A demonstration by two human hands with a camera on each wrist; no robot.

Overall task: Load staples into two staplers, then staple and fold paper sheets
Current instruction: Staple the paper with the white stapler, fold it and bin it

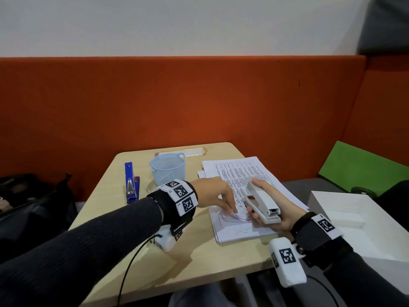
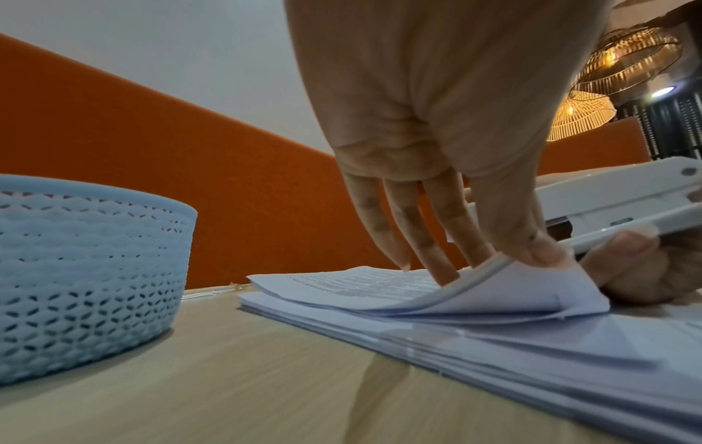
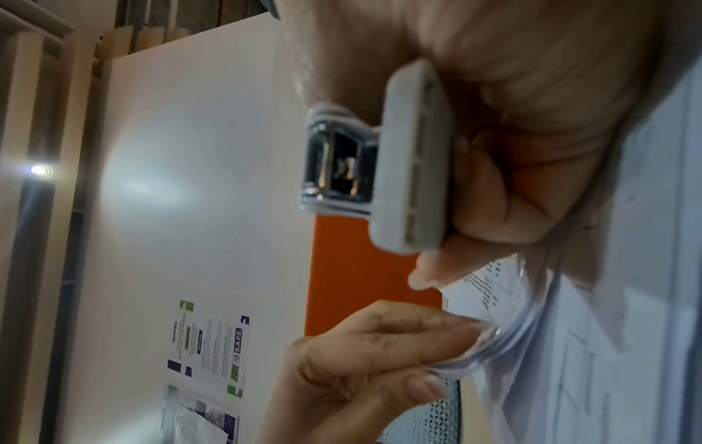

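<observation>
Pinching folded paper sheets (image 1: 234, 214), left hand (image 1: 215, 193); right hand (image 1: 271, 209) grips white stapler (image 1: 262, 201).

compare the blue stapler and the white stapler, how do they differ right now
The blue stapler lies on the table left of the basket, untouched; the white stapler is gripped in the right hand over the paper stack. The blue one looks slimmer, with a metal top piece; the white one is bulkier.
</observation>
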